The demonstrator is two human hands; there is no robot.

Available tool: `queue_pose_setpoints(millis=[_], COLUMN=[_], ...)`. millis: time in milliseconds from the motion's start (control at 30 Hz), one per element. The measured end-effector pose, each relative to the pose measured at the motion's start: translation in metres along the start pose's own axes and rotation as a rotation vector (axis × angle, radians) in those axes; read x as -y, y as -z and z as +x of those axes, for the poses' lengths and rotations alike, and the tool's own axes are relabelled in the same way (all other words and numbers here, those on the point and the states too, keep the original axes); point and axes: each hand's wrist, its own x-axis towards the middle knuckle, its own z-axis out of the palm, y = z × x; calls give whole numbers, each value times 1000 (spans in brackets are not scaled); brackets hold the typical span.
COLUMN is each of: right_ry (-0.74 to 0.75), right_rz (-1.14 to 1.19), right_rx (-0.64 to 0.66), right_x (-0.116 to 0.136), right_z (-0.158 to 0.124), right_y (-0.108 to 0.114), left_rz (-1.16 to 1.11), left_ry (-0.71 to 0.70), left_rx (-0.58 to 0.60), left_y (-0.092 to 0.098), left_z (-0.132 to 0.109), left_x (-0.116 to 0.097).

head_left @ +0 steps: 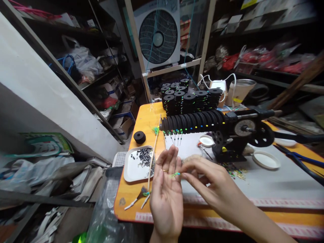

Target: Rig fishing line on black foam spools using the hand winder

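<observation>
Palm up above the table's front edge, my left hand (167, 195) is open with its fingers stretched out. Small green and blue pieces (176, 174) lie across its palm, too small to make out exactly. From the right, my right hand (207, 179) reaches over with thumb and forefinger pinched at the blue end of these pieces. Beyond both hands stands a black ridged roller (193, 122) on a geared machine (244, 130), dotted with coloured beads. Several thin wires with green stoppers (174, 133) hang from its left end.
A white tray (130, 168) of short black tubes (145, 157) sits left, beside a stick (153, 158). One black spool (139, 137) lies behind it. Stacked black spools (189, 98) stand at the back. White lids (266, 160), loose beads (235, 171) and blue-handled pliers (301, 162) are right.
</observation>
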Motion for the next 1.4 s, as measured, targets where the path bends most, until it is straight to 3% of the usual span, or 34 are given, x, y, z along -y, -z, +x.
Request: queue_pose_setpoints(millis=[200,367,500,667,867,1000,1200,1400], right_ry=[-154,-186,-139,-117,-51,10,25,17], right_rz=[165,151,78,79,74,84,-132,-240], right_rx=[12,-10,2,39,42,-62,-462,-491], right_x=[-1,-2,1,6,7,1,-14,-15], right_z=[3,2,1,-2,-2,3,24,43], right_y=[2,2,3,7,6,6,19,18], left_rz=[156,550,801,891,895,782,772,865], left_ry=[-58,-167,-178,-230,-339,-425,-391,-312], left_rx=[35,-67,-16,23,8,-11,-68,-80], left_y=[7,14,9,3,9,14,17,20], left_z=[-5,-8,-8,-7,-4,1,-1,-7], left_x=[6,11,7,3,11,19,16,7])
